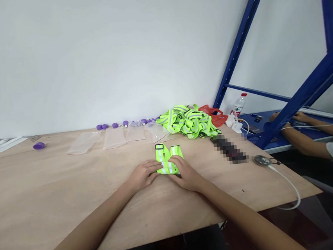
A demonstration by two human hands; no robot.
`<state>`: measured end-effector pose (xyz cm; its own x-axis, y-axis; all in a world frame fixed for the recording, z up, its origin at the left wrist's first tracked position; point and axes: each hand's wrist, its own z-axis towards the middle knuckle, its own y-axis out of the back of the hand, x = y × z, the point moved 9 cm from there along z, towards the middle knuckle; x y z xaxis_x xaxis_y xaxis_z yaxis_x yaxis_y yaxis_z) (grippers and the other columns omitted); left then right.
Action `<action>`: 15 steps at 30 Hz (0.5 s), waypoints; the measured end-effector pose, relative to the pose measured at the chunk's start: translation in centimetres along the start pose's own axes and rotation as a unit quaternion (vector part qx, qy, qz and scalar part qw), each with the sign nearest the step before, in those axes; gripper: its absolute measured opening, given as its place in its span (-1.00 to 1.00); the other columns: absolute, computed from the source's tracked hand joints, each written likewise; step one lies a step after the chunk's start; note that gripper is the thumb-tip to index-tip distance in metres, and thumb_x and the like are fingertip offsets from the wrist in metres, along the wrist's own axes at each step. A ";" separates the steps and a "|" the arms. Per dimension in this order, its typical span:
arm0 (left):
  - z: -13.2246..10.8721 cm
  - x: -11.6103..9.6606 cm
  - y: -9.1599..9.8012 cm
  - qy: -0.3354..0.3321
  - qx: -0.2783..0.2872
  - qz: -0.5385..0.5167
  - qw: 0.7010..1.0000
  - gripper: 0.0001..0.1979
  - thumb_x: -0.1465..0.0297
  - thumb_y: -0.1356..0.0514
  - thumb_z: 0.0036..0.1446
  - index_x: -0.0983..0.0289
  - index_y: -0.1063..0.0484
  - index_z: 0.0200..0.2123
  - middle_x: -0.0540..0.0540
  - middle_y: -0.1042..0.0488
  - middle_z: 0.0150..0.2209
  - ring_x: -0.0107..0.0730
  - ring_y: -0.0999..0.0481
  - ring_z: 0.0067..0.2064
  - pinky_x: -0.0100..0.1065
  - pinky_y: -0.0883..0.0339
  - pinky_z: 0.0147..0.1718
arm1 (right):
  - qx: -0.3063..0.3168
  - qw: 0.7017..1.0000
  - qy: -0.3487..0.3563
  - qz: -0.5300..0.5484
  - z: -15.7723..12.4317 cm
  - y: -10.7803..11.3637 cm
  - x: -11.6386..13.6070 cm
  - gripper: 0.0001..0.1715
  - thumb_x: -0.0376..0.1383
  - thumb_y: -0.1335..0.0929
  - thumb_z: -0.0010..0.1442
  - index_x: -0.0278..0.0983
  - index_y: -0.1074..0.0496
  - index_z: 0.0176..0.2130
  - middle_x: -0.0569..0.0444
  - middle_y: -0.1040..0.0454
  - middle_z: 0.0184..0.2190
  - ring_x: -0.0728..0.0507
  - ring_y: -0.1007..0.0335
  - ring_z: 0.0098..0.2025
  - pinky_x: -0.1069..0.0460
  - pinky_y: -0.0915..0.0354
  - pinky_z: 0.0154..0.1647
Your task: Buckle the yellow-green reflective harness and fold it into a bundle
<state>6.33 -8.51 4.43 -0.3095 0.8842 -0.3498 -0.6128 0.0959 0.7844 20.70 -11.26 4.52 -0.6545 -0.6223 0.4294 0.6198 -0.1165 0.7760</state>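
A neon-yellow reflective strap (159,155) with silver stripes and black buckles lies folded on the wooden table (58,198) before me. My left hand (144,175) pinches its near left edge between thumb and fingers. On the near right side, my right hand (187,175) grips the same strap, fingers over the top and thumb low. Part of the strap is hidden under my fingers. Beyond it, a tangled heap of similar reflective straps (188,121) rests close to the wall.
Several clear plastic bags (114,138) lie in a row at the back, with small purple rolls (115,125) behind. A purple cap (39,146) sits left. At right are a blurred dark object (229,149), a round cabled device (262,160), a bottle (239,105), blue rack (240,35) and another person's arm (306,143).
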 end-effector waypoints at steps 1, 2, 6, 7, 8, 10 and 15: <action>0.0 0.0 0.0 -0.005 -0.002 0.000 1.000 -0.69 0.35 -0.11 0.36 0.18 -0.48 0.10 0.15 -0.57 0.06 -0.20 -0.50 0.14 -0.10 -0.39 0.16 | 0.006 1.000 -0.008 0.013 -0.3 0.2 -0.1 -0.44 -0.33 -0.34 0.23 -0.28 -0.21 0.19 -0.23 -0.33 0.14 -0.30 -0.26 0.24 -0.24 -0.27 0.23; 0.1 -0.1 0.1 -0.008 -0.003 -0.001 1.000 -0.69 0.34 -0.11 0.36 0.18 -0.48 0.10 0.15 -0.57 0.06 -0.20 -0.51 0.13 -0.10 -0.39 0.16 | 0.014 0.999 -0.017 0.022 -0.6 0.3 -0.3 -0.42 -0.35 -0.33 0.22 -0.28 -0.18 0.21 -0.23 -0.35 0.14 -0.29 -0.28 0.23 -0.24 -0.28 0.22; 0.2 0.1 0.1 0.005 0.000 -0.008 1.000 -0.69 0.31 -0.11 0.36 0.19 -0.49 0.10 0.16 -0.57 0.07 -0.20 -0.53 0.10 -0.11 -0.39 0.16 | 0.038 0.995 -0.076 0.048 -1.9 0.6 -1.8 -0.44 -0.35 -0.29 0.26 -0.27 -0.14 0.22 -0.21 -0.37 0.16 -0.26 -0.37 0.18 -0.22 -0.33 0.18; 0.2 0.2 0.1 0.014 0.005 -0.013 1.000 -0.68 0.30 -0.11 0.36 0.18 -0.49 0.10 0.16 -0.56 0.08 -0.20 -0.53 0.11 -0.11 -0.38 0.16 | 0.037 0.994 -0.085 0.051 -2.1 0.7 -2.2 -0.48 -0.33 -0.28 0.28 -0.26 -0.17 0.20 -0.20 -0.37 0.17 -0.26 -0.36 0.19 -0.22 -0.32 0.19; 0.3 0.3 0.1 0.022 0.010 -0.019 1.000 -0.68 0.29 -0.10 0.37 0.18 -0.49 0.11 0.15 -0.55 0.08 -0.20 -0.52 0.12 -0.12 -0.37 0.17 | 0.034 0.994 -0.091 0.054 -2.3 0.8 -2.5 -0.53 -0.31 -0.28 0.29 -0.24 -0.21 0.18 -0.18 -0.37 0.19 -0.25 -0.36 0.20 -0.22 -0.31 0.21; 0.3 0.4 0.1 0.037 0.018 -0.033 0.999 -0.68 0.28 -0.11 0.36 0.16 -0.50 0.10 0.14 -0.55 0.10 -0.19 -0.50 0.14 -0.13 -0.35 0.18 | 0.025 0.993 -0.096 0.058 -2.5 0.9 -3.0 -0.58 -0.27 -0.29 0.30 -0.22 -0.28 0.14 -0.14 -0.39 0.20 -0.25 -0.35 0.22 -0.22 -0.30 0.22; 1.0 0.8 0.6 0.078 0.021 -0.076 0.994 -0.68 0.23 -0.12 0.34 0.14 -0.53 0.06 0.11 -0.58 0.05 -0.18 -0.52 0.11 -0.14 -0.34 0.14 | 0.004 0.991 -0.117 0.069 -2.1 1.5 -3.9 -0.58 -0.20 -0.30 0.29 -0.17 -0.39 0.13 -0.07 -0.51 0.09 -0.25 -0.46 0.10 -0.17 -0.36 0.13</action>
<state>6.48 -7.27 5.13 -0.3258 0.7770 -0.5387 -0.6311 0.2455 0.7358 25.08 -10.65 3.10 -0.6469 -0.4361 0.6256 0.7074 -0.0369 0.7058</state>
